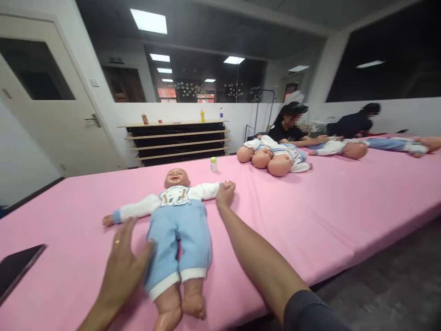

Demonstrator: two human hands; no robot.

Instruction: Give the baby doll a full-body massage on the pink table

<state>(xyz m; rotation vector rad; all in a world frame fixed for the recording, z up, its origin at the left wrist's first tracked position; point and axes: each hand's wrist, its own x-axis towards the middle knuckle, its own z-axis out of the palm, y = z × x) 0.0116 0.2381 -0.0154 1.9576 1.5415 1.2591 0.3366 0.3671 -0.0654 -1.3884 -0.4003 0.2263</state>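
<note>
A baby doll [179, 225] in light blue trousers and a white top with an animal face lies on its back on the pink table cover [275, 220]. Its arms are spread wide and its feet point toward me. My right hand [226, 195] is closed around the doll's hand and cuff on the right side. Beside the doll's left-side hip, my left hand [127, 262] hovers with fingers apart, slightly blurred, near the outstretched sleeve. It holds nothing. A small white bottle with a green cap [214, 164] stands beyond the doll's arm.
A dark tablet or phone [20, 266] lies at the left edge. Several other dolls [279, 165] lie farther right. Two people [289, 124] are at the table's far side, one handling a doll. Low shelves [175, 142] stand against the back wall, near a door [44, 101].
</note>
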